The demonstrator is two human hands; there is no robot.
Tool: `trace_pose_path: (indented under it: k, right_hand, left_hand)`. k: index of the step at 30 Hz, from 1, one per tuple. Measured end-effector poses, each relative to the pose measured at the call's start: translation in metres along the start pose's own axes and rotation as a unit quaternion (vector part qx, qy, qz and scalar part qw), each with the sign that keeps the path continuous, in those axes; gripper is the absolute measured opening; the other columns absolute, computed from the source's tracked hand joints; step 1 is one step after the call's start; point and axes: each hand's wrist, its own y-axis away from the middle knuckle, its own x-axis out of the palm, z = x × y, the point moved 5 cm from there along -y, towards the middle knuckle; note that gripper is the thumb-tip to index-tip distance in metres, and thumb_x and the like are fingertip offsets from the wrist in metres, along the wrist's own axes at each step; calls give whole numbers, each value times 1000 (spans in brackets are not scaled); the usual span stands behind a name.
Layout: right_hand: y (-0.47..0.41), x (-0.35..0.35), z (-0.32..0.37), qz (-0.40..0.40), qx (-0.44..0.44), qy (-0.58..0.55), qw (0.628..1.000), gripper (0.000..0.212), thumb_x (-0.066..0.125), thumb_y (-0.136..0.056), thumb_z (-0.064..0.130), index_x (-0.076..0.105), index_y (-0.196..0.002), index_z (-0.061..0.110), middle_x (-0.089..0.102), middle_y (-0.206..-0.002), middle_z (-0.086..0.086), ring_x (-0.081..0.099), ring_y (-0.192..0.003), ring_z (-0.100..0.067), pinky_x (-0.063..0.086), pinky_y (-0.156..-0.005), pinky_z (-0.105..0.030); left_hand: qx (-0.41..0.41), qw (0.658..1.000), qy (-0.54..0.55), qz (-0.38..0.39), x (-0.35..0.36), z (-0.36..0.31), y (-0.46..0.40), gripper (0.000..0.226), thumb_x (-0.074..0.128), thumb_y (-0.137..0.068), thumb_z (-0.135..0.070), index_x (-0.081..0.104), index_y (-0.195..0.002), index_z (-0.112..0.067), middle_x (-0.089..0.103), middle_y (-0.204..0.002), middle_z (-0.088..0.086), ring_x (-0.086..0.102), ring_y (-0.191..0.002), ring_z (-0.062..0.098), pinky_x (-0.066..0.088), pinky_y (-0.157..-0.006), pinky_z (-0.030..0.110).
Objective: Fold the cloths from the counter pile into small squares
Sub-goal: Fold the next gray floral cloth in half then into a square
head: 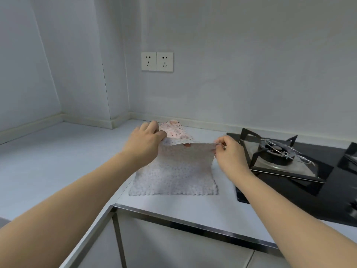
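Pale dotted cloth [173, 171] flat near counter [58, 155] front edge, far corners pinched and lifted by left hand [146, 140] and right hand [229, 151], pink cloth [174, 129] behind, stove [286, 161] close right, bare counter left.

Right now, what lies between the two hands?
In the head view, the lifted far edge of the white cloth spans from the left hand to the right hand; behind it lies a pink patterned cloth.
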Motion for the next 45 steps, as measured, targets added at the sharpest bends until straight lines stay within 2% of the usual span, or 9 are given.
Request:
trace_pose_path:
  k: [4, 7, 15, 23, 26, 31, 33, 40, 45]
  right_hand:
    - [36, 20, -26, 95, -15, 107, 990, 21, 46, -92, 6, 64, -92, 18, 64, -92, 2, 59, -79, -12, 44, -67, -26]
    - [61, 28, -43, 144, -19, 154, 977, 23, 46, -91, 6, 66, -97, 16, 64, -101, 2, 59, -90, -13, 45, -75, -25]
    - [76, 32, -40, 130, -59, 222, 965, 17, 43, -90, 9, 58, -90, 18, 60, -104, 4, 56, -90, -17, 49, -76, -35]
    - [81, 20, -23, -12, -186, 213, 959, 10, 53, -81, 1, 55, -77, 10, 53, -103, -2, 52, -90, -20, 45, -76, -32]
    - [84, 20, -22, 12, -186, 217, 958, 13, 53, -79, 0, 53, -72, 12, 53, -89, 0, 51, -82, -19, 45, -70, -33]
    - [85, 32, -26, 127, -146, 233, 953, 11, 52, -82, 12, 59, -82, 21, 57, -89, 10, 53, -89, -12, 46, -82, -30]
    - [85, 35, -28, 162, -131, 217, 954, 13, 53, -82, 18, 58, -93, 24, 56, -97, 12, 52, -96, -9, 45, -89, -30]
    - [86, 39, -28, 208, -139, 236, 939, 43, 56, -80, 64, 57, -106, 30, 52, -107, 16, 47, -103, -4, 39, -93, -27]
    - [85, 39, -30, 199, -138, 228, 943, 37, 62, -80, 58, 57, -106, 32, 51, -107, 17, 45, -103, -3, 39, -94, -27]
  left_hand:
    - [47, 999, 18, 13, 25, -5, 53, 28, 59, -75, 1, 48, -92, -17, 48, -87, 3, 43, -73, 24, 31, -62, 31]
    - [56, 993, 87, 60, 36, -12, 89, 27, 56, -66, -1, 49, -85, -20, 50, -89, 0, 47, -76, 25, 41, -63, 33]
    - [20, 977, 208, 42, 29, -2, 115, 34, 35, -73, -22, 67, -85, -19, 55, -92, -6, 52, -82, 20, 47, -74, 32]
    - [-73, 981, 166, 75, 40, 6, 112, 26, 34, -71, -22, 57, -81, -14, 57, -87, -1, 52, -85, 22, 48, -71, 37]
    - [-76, 980, 168, 80, 41, 7, 112, 23, 35, -70, -23, 54, -79, -14, 55, -85, -1, 51, -83, 23, 47, -68, 37]
    - [64, 978, 185, 75, 28, -6, 113, 40, 42, -70, -36, 55, -106, -23, 52, -99, -8, 45, -87, 17, 40, -77, 33]
    - [107, 966, 213, 95, 28, -12, 114, 31, 45, -77, -31, 59, -104, -24, 53, -97, -10, 46, -86, 15, 42, -77, 31]
    - [95, 967, 215, 95, 38, -9, 110, 15, 46, -94, -21, 60, -92, -18, 56, -92, -5, 50, -84, 19, 46, -78, 36]
    - [64, 960, 246, 115, 36, -7, 110, 8, 50, -90, -17, 51, -83, -21, 53, -85, -7, 46, -81, 17, 43, -75, 32]
